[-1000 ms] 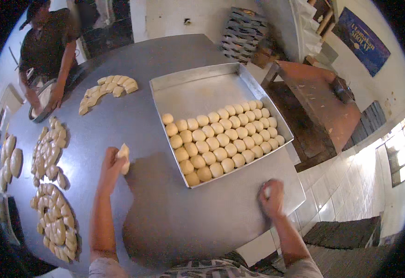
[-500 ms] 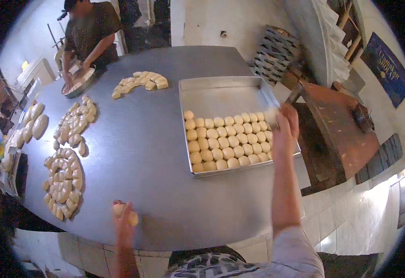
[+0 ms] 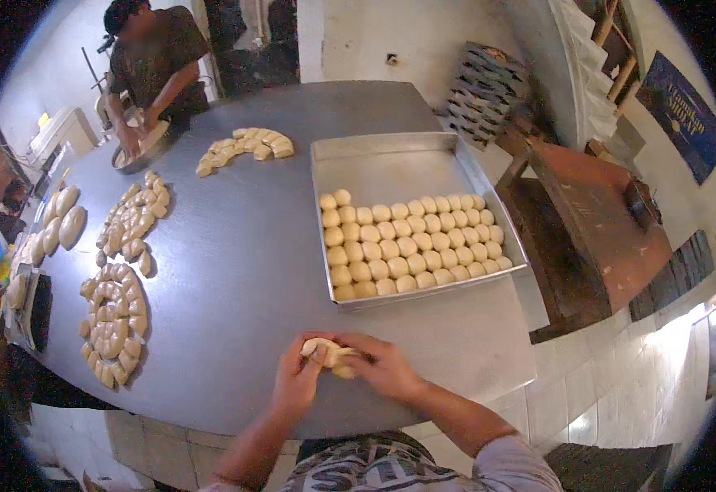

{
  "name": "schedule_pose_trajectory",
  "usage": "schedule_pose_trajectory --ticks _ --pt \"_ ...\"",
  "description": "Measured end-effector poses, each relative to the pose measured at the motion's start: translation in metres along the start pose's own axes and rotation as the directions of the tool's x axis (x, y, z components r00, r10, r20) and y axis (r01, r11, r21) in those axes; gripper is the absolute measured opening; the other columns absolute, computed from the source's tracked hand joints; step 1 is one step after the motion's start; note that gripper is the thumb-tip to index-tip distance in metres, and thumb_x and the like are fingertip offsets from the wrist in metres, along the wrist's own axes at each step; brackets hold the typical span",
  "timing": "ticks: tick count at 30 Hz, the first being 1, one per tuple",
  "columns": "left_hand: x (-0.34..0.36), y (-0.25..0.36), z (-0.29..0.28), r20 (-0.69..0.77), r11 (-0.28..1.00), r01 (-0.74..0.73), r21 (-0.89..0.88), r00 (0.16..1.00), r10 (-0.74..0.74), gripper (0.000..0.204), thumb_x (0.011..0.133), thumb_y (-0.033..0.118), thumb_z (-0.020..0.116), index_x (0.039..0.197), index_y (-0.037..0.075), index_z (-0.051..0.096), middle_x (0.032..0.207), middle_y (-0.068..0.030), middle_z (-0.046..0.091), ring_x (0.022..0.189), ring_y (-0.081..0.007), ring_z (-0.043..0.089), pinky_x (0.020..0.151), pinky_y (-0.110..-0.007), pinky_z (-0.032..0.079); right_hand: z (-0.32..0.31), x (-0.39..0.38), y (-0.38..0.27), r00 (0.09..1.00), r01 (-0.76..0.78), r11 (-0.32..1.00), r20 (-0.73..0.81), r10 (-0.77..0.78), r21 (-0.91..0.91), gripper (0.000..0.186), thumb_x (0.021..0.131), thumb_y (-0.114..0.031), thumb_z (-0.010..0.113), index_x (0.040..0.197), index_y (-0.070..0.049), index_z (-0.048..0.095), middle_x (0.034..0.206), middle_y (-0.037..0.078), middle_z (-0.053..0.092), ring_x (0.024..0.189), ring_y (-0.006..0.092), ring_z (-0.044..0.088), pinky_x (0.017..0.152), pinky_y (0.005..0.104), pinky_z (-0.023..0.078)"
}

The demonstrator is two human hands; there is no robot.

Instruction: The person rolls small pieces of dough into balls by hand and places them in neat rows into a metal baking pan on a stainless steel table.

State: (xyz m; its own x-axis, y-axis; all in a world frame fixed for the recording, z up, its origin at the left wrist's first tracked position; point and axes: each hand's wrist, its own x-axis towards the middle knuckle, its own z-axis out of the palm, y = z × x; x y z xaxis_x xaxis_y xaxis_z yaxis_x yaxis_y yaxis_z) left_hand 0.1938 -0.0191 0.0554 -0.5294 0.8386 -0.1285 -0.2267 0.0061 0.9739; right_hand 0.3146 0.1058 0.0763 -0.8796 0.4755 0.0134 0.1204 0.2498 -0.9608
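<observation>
In front of me, over the near part of the table, both hands are closed around soft pale dough (image 3: 325, 351). My left hand (image 3: 295, 379) pinches it with thumb and fingers, while my right hand (image 3: 386, 366) presses from the other side. A yellowish lump (image 3: 344, 371) shows beneath the right fingers; whether it is a separate piece I cannot tell. Just beyond the hands sits a large metal tray (image 3: 390, 300) with rows of round dough balls (image 3: 407, 246) in its near half. Two more balls start a further row at its left side.
Cut dough pieces lie on the metal table (image 3: 218, 312) in a ring-shaped cluster (image 3: 112, 328), a second cluster (image 3: 132, 217) and an arc (image 3: 247, 148). Longer dough rolls (image 3: 63, 217) rest at the left. Across the table a person works in a round pan (image 3: 140, 160). A brown wooden stand (image 3: 595, 221) is at right.
My right hand has come back from the tray to the dough in front of me. The left hand has moved right to meet it. One more ball shows in the tray's farthest row.
</observation>
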Motion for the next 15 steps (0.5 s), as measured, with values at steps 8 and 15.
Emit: schedule_pose_trajectory --ticks 8,15 --pt "0.010 0.011 -0.004 -0.267 0.999 -0.037 -0.019 0.963 0.031 0.006 0.090 0.011 0.055 0.092 0.009 0.050 0.083 -0.0007 0.052 0.076 -0.0089 0.052 0.065 -0.024 0.045 -0.126 -0.105 0.097 0.888 -0.327 0.435 -0.430 -0.162 -0.839 0.041 0.081 -0.022 0.058 0.118 -0.005 0.053 0.116 0.019 0.050 0.108 0.0394 0.042 0.096 0.0486 0.033" --pt "0.005 -0.029 0.012 -0.059 0.973 -0.026 0.228 0.997 0.040 0.010 0.088 0.010 0.056 0.091 0.011 0.046 0.083 0.0005 0.049 0.073 -0.0098 0.048 0.063 -0.026 0.042 -0.090 -0.083 0.109 0.963 -0.079 0.650 -0.227 -0.146 -0.756 0.034 0.078 -0.026 0.060 0.103 -0.005 0.054 0.113 0.020 0.050 0.109 0.0383 0.041 0.093 0.0516 0.032"
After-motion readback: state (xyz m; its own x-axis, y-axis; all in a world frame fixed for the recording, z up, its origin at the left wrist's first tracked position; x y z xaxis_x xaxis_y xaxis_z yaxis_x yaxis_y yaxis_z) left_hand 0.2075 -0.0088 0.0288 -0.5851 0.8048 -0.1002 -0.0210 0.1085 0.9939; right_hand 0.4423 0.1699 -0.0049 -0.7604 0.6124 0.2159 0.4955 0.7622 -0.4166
